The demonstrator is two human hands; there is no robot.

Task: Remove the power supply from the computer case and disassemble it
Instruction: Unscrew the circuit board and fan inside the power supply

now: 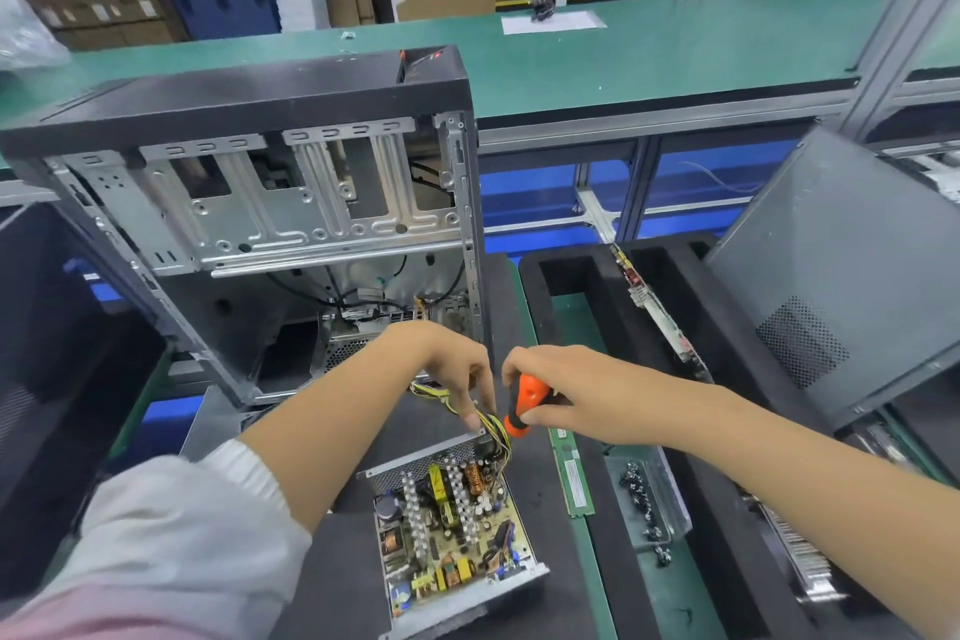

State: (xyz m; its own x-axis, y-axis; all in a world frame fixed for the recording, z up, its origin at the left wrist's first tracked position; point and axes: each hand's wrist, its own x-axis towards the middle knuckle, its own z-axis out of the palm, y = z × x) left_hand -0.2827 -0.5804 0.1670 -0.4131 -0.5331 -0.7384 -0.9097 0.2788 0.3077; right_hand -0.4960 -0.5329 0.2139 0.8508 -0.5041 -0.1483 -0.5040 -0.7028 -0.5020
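Observation:
The power supply (452,525) lies on a black mat in front of me, its cover off and the circuit board with coils and heat sinks exposed. Its yellow and black cable bundle (496,426) leaves the far corner. My left hand (457,369) reaches down onto that far corner, fingertips at the cables and the metal edge. My right hand (550,390) grips an orange-handled screwdriver (524,405), pointed down at the same corner. The open computer case (270,203) stands behind, side panel removed, drive bays bare.
A green memory stick (571,473) lies right of the power supply. A metal tray of screws (670,499) sits beside it. Black foam trays (582,270) hold circuit cards at right. A grey case panel (841,265) leans at far right. A green conveyor (623,52) runs behind.

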